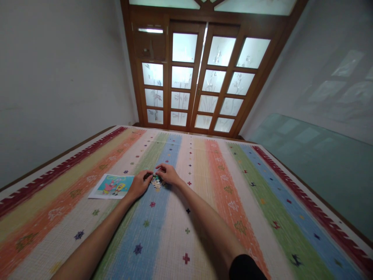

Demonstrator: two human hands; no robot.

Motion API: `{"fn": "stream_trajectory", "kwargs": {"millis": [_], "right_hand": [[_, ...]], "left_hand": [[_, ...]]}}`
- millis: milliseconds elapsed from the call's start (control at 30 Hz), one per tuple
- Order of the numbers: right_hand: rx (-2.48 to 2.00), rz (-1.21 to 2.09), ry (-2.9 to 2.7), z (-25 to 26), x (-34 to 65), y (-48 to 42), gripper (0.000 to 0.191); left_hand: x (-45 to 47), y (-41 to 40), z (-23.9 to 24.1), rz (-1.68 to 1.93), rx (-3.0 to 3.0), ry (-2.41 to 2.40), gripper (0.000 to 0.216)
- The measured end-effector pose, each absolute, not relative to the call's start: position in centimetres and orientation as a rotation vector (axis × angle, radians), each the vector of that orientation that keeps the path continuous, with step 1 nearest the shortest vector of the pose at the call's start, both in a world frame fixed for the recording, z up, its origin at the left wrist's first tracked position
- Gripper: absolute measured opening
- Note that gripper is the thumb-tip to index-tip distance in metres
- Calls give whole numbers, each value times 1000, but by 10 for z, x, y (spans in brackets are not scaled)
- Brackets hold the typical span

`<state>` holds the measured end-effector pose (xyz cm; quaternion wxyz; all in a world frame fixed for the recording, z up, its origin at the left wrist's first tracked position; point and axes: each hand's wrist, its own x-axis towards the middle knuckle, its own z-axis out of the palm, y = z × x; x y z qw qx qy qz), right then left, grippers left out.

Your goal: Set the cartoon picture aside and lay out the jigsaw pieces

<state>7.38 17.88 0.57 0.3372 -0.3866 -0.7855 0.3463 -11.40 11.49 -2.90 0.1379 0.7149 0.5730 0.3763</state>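
Note:
My left hand (pixel 140 183) and my right hand (pixel 168 174) reach forward over a striped cloth and meet at a small heap of jigsaw pieces (pixel 156 182). Both hands have their fingers curled down onto the pieces. What each pinch holds is too small to name. Just left of my left hand lies a printed cartoon picture (pixel 112 186), flat on the cloth.
The striped cloth (pixel 221 202) covers a wide flat surface with a dark wooden edge. A wooden door with frosted glass panes (pixel 201 77) stands beyond the far edge. Plain walls run along the left and the right.

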Motion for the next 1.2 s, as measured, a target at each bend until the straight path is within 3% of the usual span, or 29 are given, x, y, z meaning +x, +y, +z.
{"fn": "stream_trajectory", "kwargs": {"millis": [400, 600, 800, 967, 1200], "right_hand": [[-1094, 777, -2147, 11, 103, 175, 21], [-1162, 626, -2277, 5, 107, 162, 39], [-1172, 565, -2282, 1, 95, 156, 33], [-1139, 584, -2243, 4, 85, 160, 11], [-1099, 692, -2084, 6, 81, 168, 14]], "left_hand": [[-111, 110, -22, 1252, 1895, 1706, 30], [-107, 106, -17, 1322, 1919, 1730, 32], [-107, 105, -15, 1313, 1978, 1724, 32], [-113, 109, -21, 1265, 1960, 1757, 31], [-121, 114, -29, 1269, 1897, 1785, 36]]}}
